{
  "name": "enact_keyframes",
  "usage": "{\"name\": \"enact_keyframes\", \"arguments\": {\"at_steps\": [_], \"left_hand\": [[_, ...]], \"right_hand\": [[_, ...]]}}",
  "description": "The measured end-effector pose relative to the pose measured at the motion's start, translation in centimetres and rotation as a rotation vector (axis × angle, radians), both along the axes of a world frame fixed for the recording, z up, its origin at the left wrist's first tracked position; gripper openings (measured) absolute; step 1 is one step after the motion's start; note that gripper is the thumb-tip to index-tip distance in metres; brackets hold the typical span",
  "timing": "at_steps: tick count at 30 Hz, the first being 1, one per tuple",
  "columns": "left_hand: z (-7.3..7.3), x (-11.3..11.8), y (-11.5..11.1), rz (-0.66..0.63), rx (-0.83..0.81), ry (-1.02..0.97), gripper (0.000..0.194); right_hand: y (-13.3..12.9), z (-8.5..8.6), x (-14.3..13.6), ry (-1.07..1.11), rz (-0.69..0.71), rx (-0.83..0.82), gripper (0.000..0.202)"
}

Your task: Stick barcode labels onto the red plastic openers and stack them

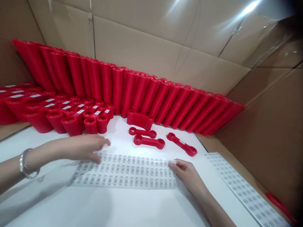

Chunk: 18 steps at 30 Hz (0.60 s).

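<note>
Sticker sheet (127, 173): a wide sheet with rows of small printed labels, lying on the white tabletop (94, 208) between the two hands, in front of the red parts.
Right hand (186, 170): pinches the upper right corner of the sticker sheet between thumb and fingers.
Left hand (87, 148): open, thumb and fingers spread apart, at the upper left of the sticker sheet; whether the thumb touches the sheet, I cannot tell.
Left wrist: wears a silvery bracelet (21, 165).
Loose red parts: a rear link (142, 132) and a front link (149, 142) lie close together beyond the sticker sheet, each a bar with a ring at both ends; to their right, a labelled link (181, 144) lies at a slant with a white sticker on its bar.
Short stack (139, 120): red, just behind the rear link.
Thin loop (159, 130): on the tabletop, right of the rear link.
Labelled stacks (73, 124): red, grouped at the left beyond the left hand, white stickers on their tops.
Tall stacks (142, 94): a long leaning row of red parts along the cardboard wall (153, 41).
Second sheet (243, 192): more printed labels, at the right edge of the tabletop.
Red item (279, 205): at the far lower right, blurred.
</note>
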<state>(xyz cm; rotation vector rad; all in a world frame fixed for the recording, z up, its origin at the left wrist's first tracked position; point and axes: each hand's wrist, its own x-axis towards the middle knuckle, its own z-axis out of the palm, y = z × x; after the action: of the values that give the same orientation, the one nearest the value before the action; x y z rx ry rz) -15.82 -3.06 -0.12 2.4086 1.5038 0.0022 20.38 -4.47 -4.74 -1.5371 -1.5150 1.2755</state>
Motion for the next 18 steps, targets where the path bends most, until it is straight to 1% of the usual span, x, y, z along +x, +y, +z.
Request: {"name": "enact_keyframes", "arguments": {"at_steps": [2,4,6,8,10,11,13,15,16,18], "left_hand": [[0.0,2.1,-0.7,-0.050,0.070,-0.030,0.051],[-0.3,4.9,-1.2,-0.121,0.146,-0.108,0.046],[-1.0,7.5,-1.2,-0.171,0.186,-0.170,0.042],[-1.9,9.1,-0.8,-0.197,0.125,-0.211,0.047],[-2.6,9.7,-0.1,-0.199,0.027,-0.234,0.051],[-2.8,9.6,0.2,-0.196,-0.013,-0.239,0.053],[-2.9,9.4,0.7,-0.192,-0.058,-0.239,0.057],[-2.5,9.1,0.9,-0.200,-0.089,-0.225,0.061],[-2.3,9.1,1.0,-0.207,-0.104,-0.219,0.062],[-1.9,9.3,1.1,-0.213,-0.116,-0.225,0.059]], "right_hand": [[0.6,-0.2,-1.9,-0.005,0.034,0.031,0.032],[1.2,-0.4,-3.8,-0.020,0.099,0.095,0.030],[1.7,-0.5,-5.2,-0.090,0.173,0.165,0.030],[2.3,-0.3,-5.5,-0.164,0.234,0.218,0.030],[3.2,0.3,-4.8,-0.261,0.226,0.294,0.030],[3.8,0.7,-4.2,-0.314,0.194,0.341,0.031],[5.3,1.6,-2.9,-0.441,0.112,0.432,0.030],[7.3,2.2,-1.8,-0.492,0.099,0.451,0.028],[8.2,2.5,-1.4,-0.513,0.125,0.440,0.031],[10.0,2.7,-1.0,-0.545,0.243,0.361,0.032]]}}
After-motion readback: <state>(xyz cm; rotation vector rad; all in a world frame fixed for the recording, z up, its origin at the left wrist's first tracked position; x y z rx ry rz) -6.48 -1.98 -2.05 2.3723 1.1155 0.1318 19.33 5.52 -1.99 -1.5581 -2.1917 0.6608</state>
